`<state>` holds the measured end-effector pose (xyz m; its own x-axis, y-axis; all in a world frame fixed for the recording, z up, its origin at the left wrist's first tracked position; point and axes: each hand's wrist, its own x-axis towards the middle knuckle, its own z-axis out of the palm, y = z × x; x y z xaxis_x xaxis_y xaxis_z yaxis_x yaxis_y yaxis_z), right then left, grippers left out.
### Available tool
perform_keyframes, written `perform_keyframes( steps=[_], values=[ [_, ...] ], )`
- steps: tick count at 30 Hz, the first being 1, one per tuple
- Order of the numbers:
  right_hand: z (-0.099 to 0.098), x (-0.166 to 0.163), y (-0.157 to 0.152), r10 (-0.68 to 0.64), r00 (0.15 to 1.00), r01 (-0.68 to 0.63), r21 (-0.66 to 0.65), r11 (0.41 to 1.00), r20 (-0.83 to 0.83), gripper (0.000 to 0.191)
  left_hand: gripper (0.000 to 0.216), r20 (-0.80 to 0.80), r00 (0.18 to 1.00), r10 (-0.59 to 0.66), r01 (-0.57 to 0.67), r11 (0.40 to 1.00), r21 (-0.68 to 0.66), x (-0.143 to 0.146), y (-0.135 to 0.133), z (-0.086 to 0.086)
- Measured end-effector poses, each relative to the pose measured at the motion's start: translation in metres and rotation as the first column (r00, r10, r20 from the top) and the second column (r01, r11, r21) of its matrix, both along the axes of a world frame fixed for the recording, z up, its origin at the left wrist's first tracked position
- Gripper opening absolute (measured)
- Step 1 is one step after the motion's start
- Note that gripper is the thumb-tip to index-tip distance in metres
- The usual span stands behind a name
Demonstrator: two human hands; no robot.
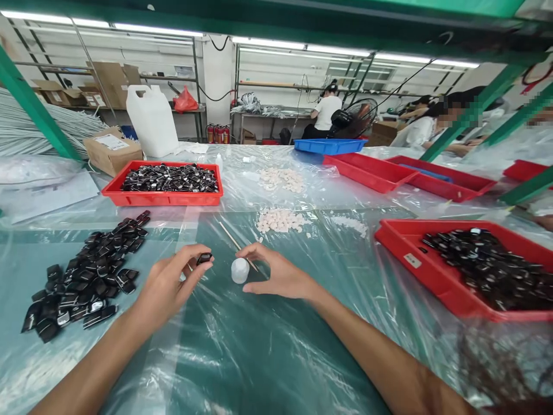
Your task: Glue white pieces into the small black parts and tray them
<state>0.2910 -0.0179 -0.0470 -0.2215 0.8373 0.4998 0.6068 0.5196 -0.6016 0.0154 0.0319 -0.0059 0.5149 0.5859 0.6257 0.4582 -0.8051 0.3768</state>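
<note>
- Clock directions are read from the round white object [240, 271] on the film-covered table [259, 357]; 12 o'clock is the far side.
- Left hand [170, 280], at 9 o'clock: thumb and fingers pinch one black part [204, 259], raised over the table, near the white object but apart from it.
- Right hand [279, 271], at 3 o'clock: thumb and forefinger stand wide in a C at the white object's near right; whether they touch it cannot be told.
- Stick [228, 235]: slants from 11 o'clock, passing behind the white object and partly hidden by the right hand.
- Black pile [86, 282], at 9 o'clock: loose parts, beyond the left hand.
- Left red tray [163, 199], between 10 and 11 o'clock: filled with black parts.
- Right red tray [415, 271], at 3 o'clock: also holds black parts.
- Pale pieces [280, 221], at 1 o'clock: heaped; a second heap [281, 180] lies farther out.
- White jug [151, 124], at 11 o'clock: upright behind the left red tray.
</note>
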Motion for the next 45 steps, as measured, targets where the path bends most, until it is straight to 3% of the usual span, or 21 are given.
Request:
perform_keyframes(
  steps=[2, 5, 9, 13, 21, 31, 38, 41, 45],
  values=[
    [0.002, 0.028, 0.009, -0.039, 0.997, 0.037, 0.026, 0.999, 0.070, 0.044, 0.038, -0.011, 1.000, -0.021, 0.021, 0.999, 0.043, 0.001, -0.001, 0.002],
    [-0.003, 0.083, 0.025, -0.224, 0.967, 0.211, 0.111, 0.971, 0.122, 0.021, 0.038, -0.012, 0.998, -0.055, 0.056, 0.995, 0.085, 0.001, 0.000, 0.002],
    [-0.020, 0.148, 0.037, -0.342, 0.924, 0.315, 0.168, 0.934, 0.170, 0.029, 0.033, -0.003, 0.998, -0.067, 0.067, 0.996, 0.051, 0.000, 0.002, -0.003],
    [-0.039, 0.169, 0.040, -0.350, 0.911, 0.319, 0.166, 0.933, 0.217, 0.029, 0.027, -0.021, 0.995, -0.096, 0.096, 0.995, -0.005, -0.001, 0.002, -0.008],
    [-0.038, 0.153, 0.043, -0.389, 0.899, 0.355, 0.186, 0.916, 0.200, 0.032, 0.023, -0.024, 0.986, -0.165, 0.166, 0.986, 0.026, 0.001, -0.003, -0.003],
    [-0.046, 0.146, 0.046, -0.390, 0.900, 0.376, 0.104, 0.921, 0.196, 0.033, 0.019, -0.014, 0.977, -0.214, 0.214, 0.977, 0.024, 0.000, -0.006, -0.005],
    [-0.025, 0.128, 0.039, -0.367, 0.917, 0.367, 0.033, 0.930, 0.156, 0.035, 0.021, 0.059, 0.981, -0.184, 0.189, 0.977, -0.095, 0.003, -0.011, -0.003],
    [-0.002, 0.101, 0.028, -0.333, 0.939, 0.332, 0.021, 0.943, 0.089, 0.029, 0.018, 0.175, 0.958, -0.227, 0.271, 0.915, -0.299, 0.009, -0.018, -0.006],
    [0.033, 0.044, -0.002, -0.200, 0.980, 0.200, 0.018, 0.980, 0.000, 0.023, 0.019, 0.336, 0.917, -0.215, 0.375, 0.753, -0.541, 0.021, -0.031, -0.012]
  ],
)
